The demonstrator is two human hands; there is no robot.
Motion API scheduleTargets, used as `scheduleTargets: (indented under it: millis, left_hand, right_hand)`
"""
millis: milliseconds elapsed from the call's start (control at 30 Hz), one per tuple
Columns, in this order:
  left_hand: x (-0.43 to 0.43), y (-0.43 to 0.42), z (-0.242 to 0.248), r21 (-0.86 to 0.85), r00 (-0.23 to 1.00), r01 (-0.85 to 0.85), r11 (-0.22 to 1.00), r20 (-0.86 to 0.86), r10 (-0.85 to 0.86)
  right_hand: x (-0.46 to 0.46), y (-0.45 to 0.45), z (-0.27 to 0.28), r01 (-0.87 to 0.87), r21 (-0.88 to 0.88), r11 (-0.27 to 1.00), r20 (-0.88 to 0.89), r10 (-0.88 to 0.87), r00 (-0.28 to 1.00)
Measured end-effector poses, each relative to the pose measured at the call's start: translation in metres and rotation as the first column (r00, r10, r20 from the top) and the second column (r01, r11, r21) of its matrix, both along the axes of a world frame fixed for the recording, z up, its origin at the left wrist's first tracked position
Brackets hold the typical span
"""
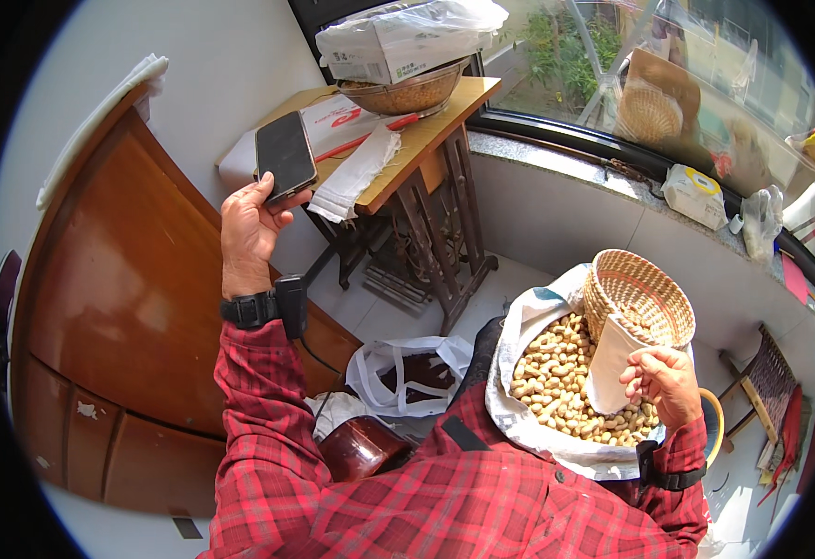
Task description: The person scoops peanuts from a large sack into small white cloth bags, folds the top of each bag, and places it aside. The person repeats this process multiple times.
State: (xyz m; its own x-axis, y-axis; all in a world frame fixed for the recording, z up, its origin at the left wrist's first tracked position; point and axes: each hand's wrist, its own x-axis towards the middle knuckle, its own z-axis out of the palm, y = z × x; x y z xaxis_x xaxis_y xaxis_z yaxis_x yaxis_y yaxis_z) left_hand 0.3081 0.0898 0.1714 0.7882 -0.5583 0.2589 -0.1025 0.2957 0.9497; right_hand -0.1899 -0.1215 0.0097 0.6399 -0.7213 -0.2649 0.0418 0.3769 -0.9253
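Note:
A smartphone [284, 155] with a dark screen is gripped along its lower edge by my left hand [250, 227], out to the left beside a wooden table. My right hand [662, 381] is over an open woven sack [502, 412] full of unshelled peanuts [551, 370]. Its thumb and fingers pinch the right edge of a flat beige piece, apparently cardboard [613, 370], which stands tilted against the peanuts. Just beyond, a coiled woven basket [641, 269] leans on the sack's far side, with some peanuts inside. Part of the sack's near rim rests by my lap.
The treadle-based table [435, 150] bears a wire basket [407, 94] with a plastic-wrapped box [407, 45] on top. A white bag [407, 409] sits on the floor between the wooden bed end [128, 293] and my legs. Wet wipes [694, 195] lie on the sill.

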Motion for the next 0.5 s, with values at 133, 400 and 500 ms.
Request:
scheduleTargets:
  millis: [133,400,500]
  left_hand:
    - [0.054,-0.011,-0.007,0.071,0.993,-0.021,0.997,-0.110,0.029]
    - [0.111,-0.040,-0.023,0.072,0.984,0.016,0.997,-0.178,-0.003]
    - [0.123,-0.054,-0.030,0.135,0.985,-0.057,0.989,-0.153,0.078]
  right_hand:
    - [-0.007,-0.002,-0.003,0.021,-0.006,1.000,0.012,-0.020,1.000]
    - [-0.015,0.002,-0.009,0.099,0.002,0.995,-0.008,-0.099,0.995]
    - [-0.025,0.002,-0.012,0.150,0.004,0.989,-0.021,-0.150,0.988]
